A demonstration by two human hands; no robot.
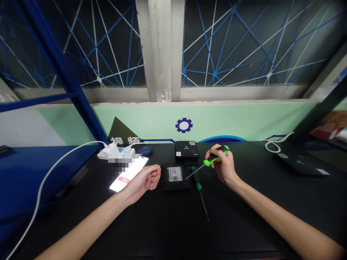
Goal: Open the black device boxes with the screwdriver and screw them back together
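Note:
My right hand [223, 164] is closed round the black and bright green handle of a screwdriver [214, 159]. Its shaft slants down to the left, and the tip meets the right part of a flat black box [166, 186] bearing a white printed label [175, 174]. Just left of that box my left hand [149, 180] rests with curled fingers; whatever they may hold is hidden. Under the left wrist and hand lies a phone [130, 175] with a bright screen. A second screwdriver [199, 186], with a dark green handle, lies right of the box, its shaft pointing toward me.
Behind the labelled box sits another black box [187, 150]. A white power strip [116, 151] with plugs and a dark blue mouse [145, 150] are at the back left. To the right lie a black device [300, 164] and a white cable [272, 146]. Blue shelving [67, 83] stands left.

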